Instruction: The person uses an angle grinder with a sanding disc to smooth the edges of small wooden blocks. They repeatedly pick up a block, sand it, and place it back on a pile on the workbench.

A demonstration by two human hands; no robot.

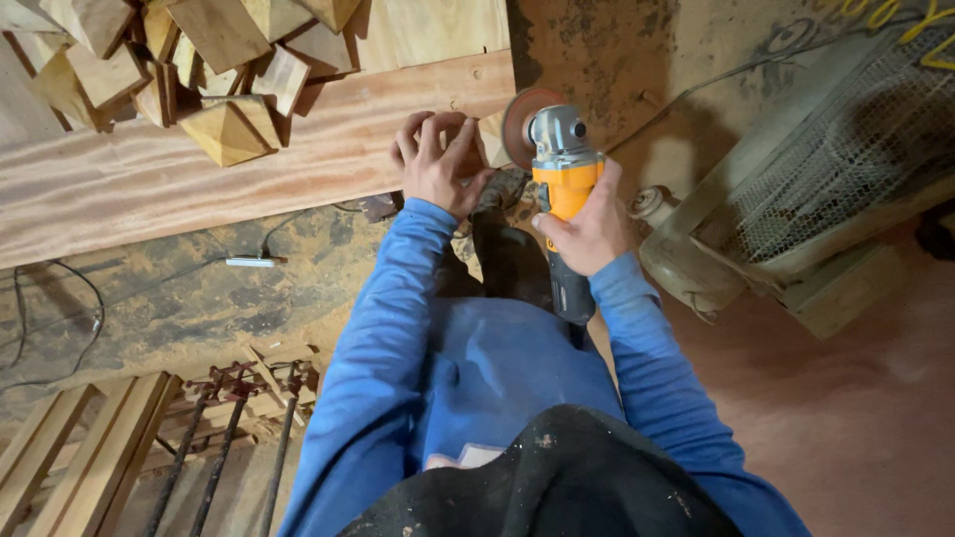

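Note:
My left hand (438,159) grips a small pale wooden block (492,142) at the edge of a long wooden plank (199,169), its fingers curled over the piece. My right hand (589,227) holds an orange and grey angle grinder (562,179) by its body. The grinder's round reddish sanding disc (521,127) stands against the right face of the block. Both arms wear blue sleeves. Most of the block is hidden under my left fingers.
A heap of faceted wooden blocks (199,70) lies on the plank at the upper left. A dusty machine with a wire mesh guard (846,159) stands at the right. Bar clamps (219,438) and timber strips (80,457) lie on the floor lower left, beside cables (60,298).

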